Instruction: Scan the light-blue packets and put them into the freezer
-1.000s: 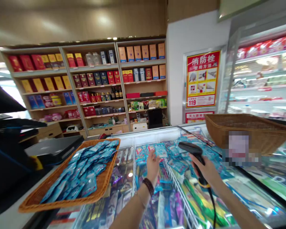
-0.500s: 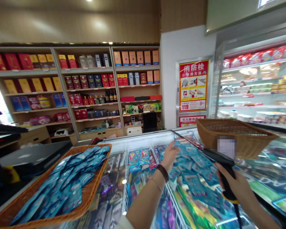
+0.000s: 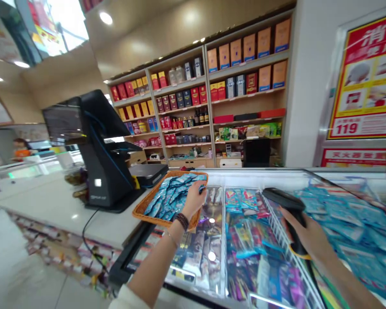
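Note:
A shallow orange-brown wicker basket (image 3: 162,222) holds a heap of blue packets (image 3: 170,195). My left hand (image 3: 194,198), with a beaded bracelet on its wrist, is over the basket's right side. Its fingers are curled, and what is between them, if anything, is too small to make out. On the right, my right hand (image 3: 304,229) is wrapped round the handle of a black handheld scanner (image 3: 284,199), above the glass-topped freezer. More blue packets (image 3: 350,223) lie at the far right.
Below the hands, the freezer (image 3: 223,240) holds wrapped goods in wire baskets. A black register terminal (image 3: 106,163) stands on the white counter (image 3: 51,206) at the left. Behind are shelves (image 3: 247,96) of boxes. A person (image 3: 21,150) is in the far left background.
The view has turned left. My left hand has moved from the blue packets on the right to the wicker basket, its fingers now curled. My right hand still holds the scanner.

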Motion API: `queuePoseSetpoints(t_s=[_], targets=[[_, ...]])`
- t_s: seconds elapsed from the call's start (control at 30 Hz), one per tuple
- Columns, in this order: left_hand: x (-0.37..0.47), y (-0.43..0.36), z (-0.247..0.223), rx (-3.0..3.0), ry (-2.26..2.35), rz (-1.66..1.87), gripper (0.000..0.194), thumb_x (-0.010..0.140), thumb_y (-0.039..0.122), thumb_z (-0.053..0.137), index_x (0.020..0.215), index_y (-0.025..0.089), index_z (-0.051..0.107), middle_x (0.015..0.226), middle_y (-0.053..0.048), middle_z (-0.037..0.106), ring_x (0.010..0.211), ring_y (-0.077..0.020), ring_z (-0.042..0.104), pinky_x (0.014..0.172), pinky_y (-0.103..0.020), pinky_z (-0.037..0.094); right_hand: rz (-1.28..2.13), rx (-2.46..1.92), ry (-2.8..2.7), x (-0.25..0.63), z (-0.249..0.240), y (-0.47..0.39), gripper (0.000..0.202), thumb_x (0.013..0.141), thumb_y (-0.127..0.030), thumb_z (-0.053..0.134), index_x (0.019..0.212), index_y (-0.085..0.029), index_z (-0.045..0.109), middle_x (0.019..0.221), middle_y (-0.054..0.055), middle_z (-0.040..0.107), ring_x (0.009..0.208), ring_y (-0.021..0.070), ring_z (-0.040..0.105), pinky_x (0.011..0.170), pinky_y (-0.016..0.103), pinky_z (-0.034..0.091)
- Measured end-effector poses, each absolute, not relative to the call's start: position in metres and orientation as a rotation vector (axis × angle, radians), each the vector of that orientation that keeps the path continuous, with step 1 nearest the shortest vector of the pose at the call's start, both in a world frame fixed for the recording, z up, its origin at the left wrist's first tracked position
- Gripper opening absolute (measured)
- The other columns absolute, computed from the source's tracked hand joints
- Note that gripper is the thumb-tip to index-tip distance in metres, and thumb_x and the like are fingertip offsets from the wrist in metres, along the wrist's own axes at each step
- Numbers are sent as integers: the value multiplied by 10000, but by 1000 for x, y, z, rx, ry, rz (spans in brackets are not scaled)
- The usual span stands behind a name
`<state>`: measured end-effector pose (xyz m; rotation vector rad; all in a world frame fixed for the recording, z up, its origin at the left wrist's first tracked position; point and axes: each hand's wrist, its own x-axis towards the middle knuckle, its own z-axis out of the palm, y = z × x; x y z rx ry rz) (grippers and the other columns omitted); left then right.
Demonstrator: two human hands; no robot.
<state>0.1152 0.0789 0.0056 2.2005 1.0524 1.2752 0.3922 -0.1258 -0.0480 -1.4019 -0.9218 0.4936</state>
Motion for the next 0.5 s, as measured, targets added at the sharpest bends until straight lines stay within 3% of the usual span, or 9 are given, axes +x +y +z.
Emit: queuePoseSetpoints(t_s=[0.1,0.23,0.33,0.5], targets=[[46,89,15,2396,1606,1028,457,870,192,628,1327,184,639,1464,-151,607,1411,-309,502,1213,-459,343,570,-1319,-978,352,-45,-101,514,769,-714,708,606,-240,595,429,-3,564,337,149,491,362,289,413],[-20,89,13,2285,2185,571,669,917,459,610,1498,161,467,1624,-224,417,1511,-417,351,1180,-588,312,616,-1279,-1100,315,-50,-83,526,786,-716,696,595,-243,568,423,-19,544,345,140,491,388,279,417],[-39,86,6,2224,2285,341,690,941,551,540,1469,109,485,1542,-290,494,1448,-428,455,1121,-540,381,621,-1302,-1153,305,-58,-80,527,785,-718,689,587,-247,559,410,-24,536,331,135,475,385,280,416],[-26,81,1,2302,2130,234,492,986,439,501,1350,118,581,1291,-255,702,1224,-361,677,984,-425,500,620,-1337,-1149,307,-68,-80,527,828,-694,668,575,-246,554,379,-29,518,323,130,467,387,271,407]])
